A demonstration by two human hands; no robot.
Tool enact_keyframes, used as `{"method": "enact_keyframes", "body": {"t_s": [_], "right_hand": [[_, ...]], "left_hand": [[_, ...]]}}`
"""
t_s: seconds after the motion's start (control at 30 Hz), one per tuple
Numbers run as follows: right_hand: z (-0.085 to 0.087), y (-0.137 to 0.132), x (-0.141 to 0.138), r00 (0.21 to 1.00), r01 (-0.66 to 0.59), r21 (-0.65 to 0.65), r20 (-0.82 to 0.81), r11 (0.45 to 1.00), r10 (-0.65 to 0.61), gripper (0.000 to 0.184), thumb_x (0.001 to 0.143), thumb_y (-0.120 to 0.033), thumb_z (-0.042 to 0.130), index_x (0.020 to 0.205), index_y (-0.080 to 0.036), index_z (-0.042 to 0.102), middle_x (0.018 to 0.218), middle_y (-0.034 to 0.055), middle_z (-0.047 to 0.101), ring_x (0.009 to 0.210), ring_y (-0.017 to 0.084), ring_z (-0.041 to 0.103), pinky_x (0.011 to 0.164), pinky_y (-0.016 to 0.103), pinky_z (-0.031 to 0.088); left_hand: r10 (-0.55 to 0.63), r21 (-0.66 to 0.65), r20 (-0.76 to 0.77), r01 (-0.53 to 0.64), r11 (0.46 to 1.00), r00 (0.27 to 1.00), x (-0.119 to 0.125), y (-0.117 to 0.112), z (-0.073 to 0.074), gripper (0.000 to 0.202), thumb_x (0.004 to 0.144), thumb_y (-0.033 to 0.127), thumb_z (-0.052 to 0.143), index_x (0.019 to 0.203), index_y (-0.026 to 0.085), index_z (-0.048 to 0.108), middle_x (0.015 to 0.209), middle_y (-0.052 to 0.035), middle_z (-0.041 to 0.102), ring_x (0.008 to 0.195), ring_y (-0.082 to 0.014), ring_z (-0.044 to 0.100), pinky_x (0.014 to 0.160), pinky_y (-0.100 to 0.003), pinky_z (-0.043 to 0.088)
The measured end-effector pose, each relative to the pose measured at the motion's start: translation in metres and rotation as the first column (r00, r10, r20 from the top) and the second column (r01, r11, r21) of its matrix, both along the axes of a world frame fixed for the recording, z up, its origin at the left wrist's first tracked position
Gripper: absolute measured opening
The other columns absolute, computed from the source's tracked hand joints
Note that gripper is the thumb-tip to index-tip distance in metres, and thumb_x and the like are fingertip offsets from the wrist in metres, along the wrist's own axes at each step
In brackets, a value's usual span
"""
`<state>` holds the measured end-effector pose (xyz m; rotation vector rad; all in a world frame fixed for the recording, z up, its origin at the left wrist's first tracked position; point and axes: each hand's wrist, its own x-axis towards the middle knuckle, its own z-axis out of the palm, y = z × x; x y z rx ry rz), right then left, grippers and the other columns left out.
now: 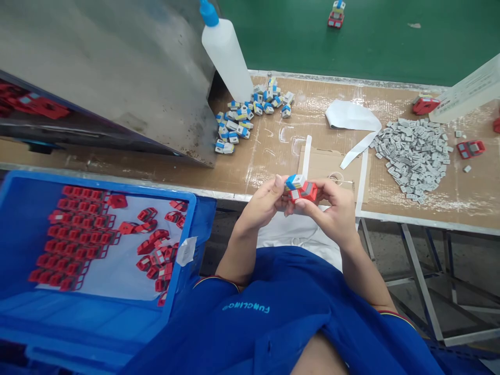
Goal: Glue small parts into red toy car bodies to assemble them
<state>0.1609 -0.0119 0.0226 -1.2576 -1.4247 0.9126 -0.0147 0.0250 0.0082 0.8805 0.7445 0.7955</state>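
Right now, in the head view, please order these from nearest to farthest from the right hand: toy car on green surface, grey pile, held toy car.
1. Held toy car: touching the right hand, on its left.
2. Grey pile: on the workbench, ahead and right.
3. Toy car on green surface: farthest ahead, beyond the workbench.

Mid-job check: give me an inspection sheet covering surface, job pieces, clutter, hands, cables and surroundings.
Surface: brown cardboard-covered bench, glossy in patches.
Job's things: red plastic toy car with a white-and-blue plastic block at its top; heap of similar blocks nearby.
Clutter: pile of small grey plastic pieces; loosely folded white strip.
Hands: right hand grips the car; left hand is up against it, grip firmness unclear.
Cables: nothing seen.
Surroundings: blue plastic bin of red cars on the person's left; white plastic bottle with blue cap; green surface beyond the bench.
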Motion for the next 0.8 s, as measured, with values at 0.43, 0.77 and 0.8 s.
{"method": "enact_keyframes", "body": {"t_s": [0.43, 0.77, 0.8], "right_hand": [[-0.006, -0.001, 0.004, 0.996, -0.021, -0.053, -0.092, 0.998, 0.016, 0.038, 0.091, -0.057, 0.083, 0.104, -0.023, 0.075, 0.084, 0.0027, 0.081, 0.068, 0.018, 0.074, 0.065, 0.031, 0.064], [-0.018, 0.000, -0.012, 0.997, 0.072, 0.051, -0.044, 0.996, -0.070, 0.052, 0.104, -0.058, 0.067, 0.143, -0.025, 0.067, 0.123, 0.0136, 0.076, 0.107, 0.028, 0.076, 0.089, 0.045, 0.067], [-0.018, 0.000, -0.013, 0.997, 0.070, 0.056, -0.047, 0.996, -0.068, 0.053, 0.104, -0.059, 0.067, 0.145, -0.025, 0.066, 0.125, 0.0137, 0.076, 0.109, 0.028, 0.076, 0.092, 0.047, 0.067]], "left_hand": [[-0.034, 0.077, 0.021, 0.033, 0.996, 0.999, -0.001, 0.001, -0.007, 0.069, 0.093, 0.084, 0.064, 0.092, 0.016, 0.065, 0.068, -0.0002, 0.064, 0.054, -0.0101, 0.060, 0.049, -0.020, 0.048], [0.212, 0.392, -0.011, -0.191, 0.900, 0.977, -0.002, -0.002, -0.013, 0.053, 0.096, 0.058, 0.079, 0.131, 0.019, 0.072, 0.113, -0.0100, 0.079, 0.098, -0.0180, 0.078, 0.081, -0.025, 0.065], [0.234, 0.436, -0.017, -0.203, 0.877, 0.972, -0.002, -0.002, -0.015, 0.054, 0.096, 0.056, 0.080, 0.135, 0.019, 0.071, 0.117, -0.0113, 0.079, 0.104, -0.0196, 0.078, 0.084, -0.026, 0.065]]}}
